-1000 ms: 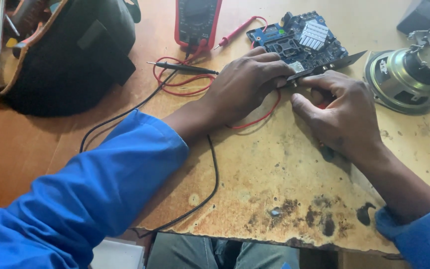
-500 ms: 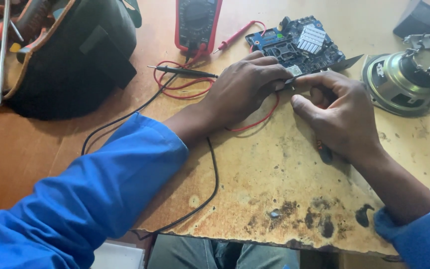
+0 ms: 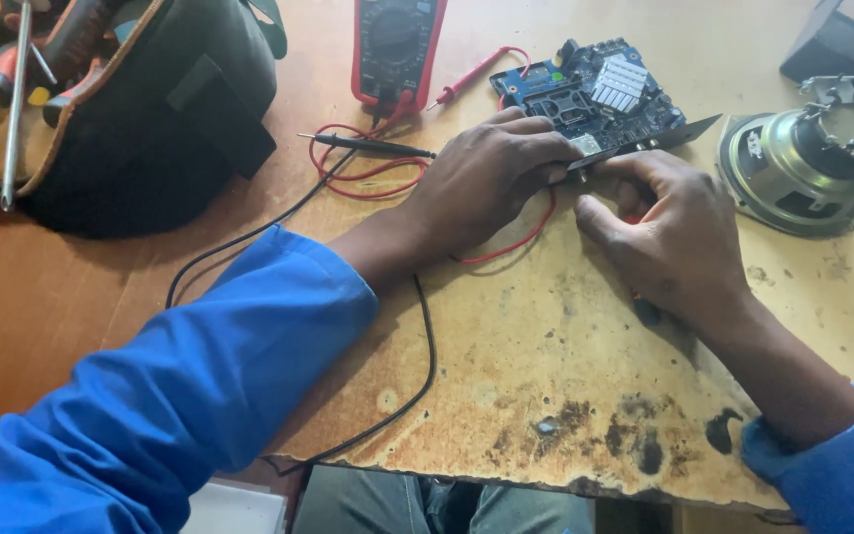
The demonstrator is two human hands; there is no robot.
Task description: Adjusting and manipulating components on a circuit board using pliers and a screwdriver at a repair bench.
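A worn wooden table, pale and scorched with dark burn marks near its front edge, filled most of the view. At its far left stood a black tool bag with tan trim, its mouth open and a long metal rod and tool handles sticking out. At the right edge lay a round loudspeaker, magnet side up, with a metal frame showing on top. A red multimeter rested at the top centre, its red and black leads coiled on the table below it, the black probe lying flat to the left of the hands and the red probe slanting toward the circuit board. The blue circuit board, carrying a silver finned heat sink and a dark metal plate along its near edge, lay just beyond both hands. The left hand lay knuckles up, its fingers curled against the near edge of the board and touching it. The right hand sat just beside it, fingers bent inward and narrowly closed near the same edge; whether it pinched anything could not be told, though a dark handle tip peeked out beneath the palm. Both forearms wore blue sleeves.
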